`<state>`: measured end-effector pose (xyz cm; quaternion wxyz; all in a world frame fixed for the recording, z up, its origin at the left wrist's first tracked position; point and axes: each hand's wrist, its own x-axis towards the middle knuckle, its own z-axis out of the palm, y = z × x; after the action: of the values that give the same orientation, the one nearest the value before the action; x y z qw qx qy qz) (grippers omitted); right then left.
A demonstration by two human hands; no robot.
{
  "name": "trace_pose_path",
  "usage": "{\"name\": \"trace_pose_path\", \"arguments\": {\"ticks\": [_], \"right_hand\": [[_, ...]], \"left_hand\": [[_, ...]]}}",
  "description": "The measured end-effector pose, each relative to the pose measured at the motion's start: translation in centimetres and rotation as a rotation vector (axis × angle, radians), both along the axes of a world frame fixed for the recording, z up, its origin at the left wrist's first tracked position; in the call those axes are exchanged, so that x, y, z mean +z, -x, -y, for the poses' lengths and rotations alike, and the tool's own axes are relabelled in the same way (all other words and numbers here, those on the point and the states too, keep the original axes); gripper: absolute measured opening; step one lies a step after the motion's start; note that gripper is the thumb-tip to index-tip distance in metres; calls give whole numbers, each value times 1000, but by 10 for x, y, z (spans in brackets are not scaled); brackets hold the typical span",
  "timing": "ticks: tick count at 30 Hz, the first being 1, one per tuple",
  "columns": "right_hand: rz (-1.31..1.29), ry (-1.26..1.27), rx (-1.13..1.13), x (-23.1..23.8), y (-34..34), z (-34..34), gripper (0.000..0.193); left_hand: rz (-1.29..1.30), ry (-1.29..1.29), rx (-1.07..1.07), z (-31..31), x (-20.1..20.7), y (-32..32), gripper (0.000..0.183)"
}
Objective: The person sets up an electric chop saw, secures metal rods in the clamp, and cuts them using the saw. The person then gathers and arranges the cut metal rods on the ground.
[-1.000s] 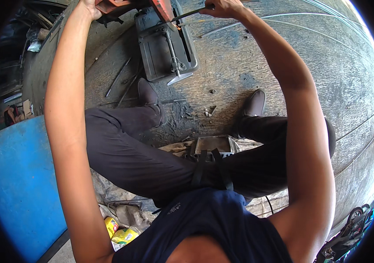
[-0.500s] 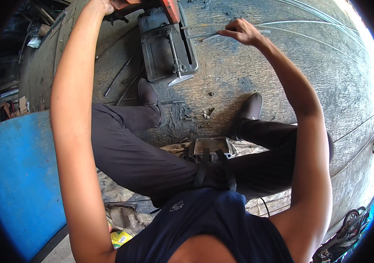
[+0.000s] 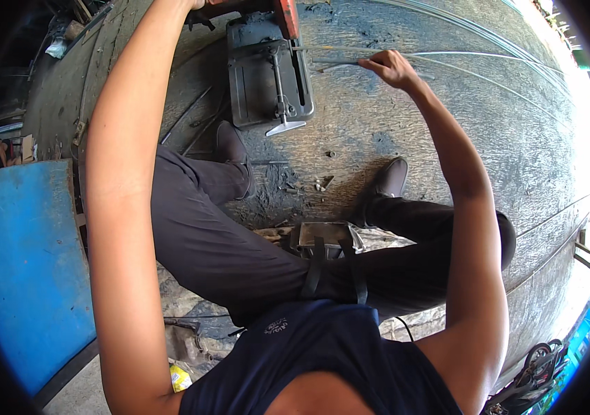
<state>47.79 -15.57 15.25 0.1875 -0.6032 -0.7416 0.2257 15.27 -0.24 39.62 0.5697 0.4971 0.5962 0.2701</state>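
A cut-off saw with a grey base (image 3: pixel 257 104) and a red-orange upper part (image 3: pixel 287 17) stands on the floor at the top. Its clamp screw (image 3: pixel 279 86) ends in a T-shaped handle. My left hand (image 3: pixel 197 3) reaches the saw's red part at the upper edge, its fingers cut off from view. To the right of the saw, my right hand (image 3: pixel 393 69) is closed on a thin metal rod (image 3: pixel 340 62), whose near end lies beside the base. A longer pale rod (image 3: pixel 340 48) runs from the clamp rightward just beyond that hand.
Several long thin rods (image 3: pixel 461 31) lie across the floor at the upper right. Dark bars (image 3: pixel 188 114) rest left of the saw. A blue panel (image 3: pixel 25 256) fills the left side. Between my knees is a small metal-framed box (image 3: pixel 326 235). Scraps (image 3: pixel 323 183) lie between my shoes.
My right hand has drawn slightly away from the saw with the rod, whose end now lies farther out from the base. The whole view has shifted a little. My left hand stays at the saw.
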Motion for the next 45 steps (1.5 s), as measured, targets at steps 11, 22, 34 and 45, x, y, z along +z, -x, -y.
{"name": "trace_pose_path", "arguments": {"ticks": [11, 22, 34, 45], "right_hand": [[219, -182, -38, 19, 16, -81, 68], [202, -278, -19, 27, 36, -80, 55], [-80, 59, -21, -24, 3, -39, 53], [-725, 164, -472, -13, -13, 27, 28]], "left_hand": [[95, 17, -47, -1, -1, 4, 24], [70, 26, -43, -2, 0, 3, 33], [95, 2, -110, -3, -4, 3, 32], [81, 14, -33, -10, -7, 6, 31]]}}
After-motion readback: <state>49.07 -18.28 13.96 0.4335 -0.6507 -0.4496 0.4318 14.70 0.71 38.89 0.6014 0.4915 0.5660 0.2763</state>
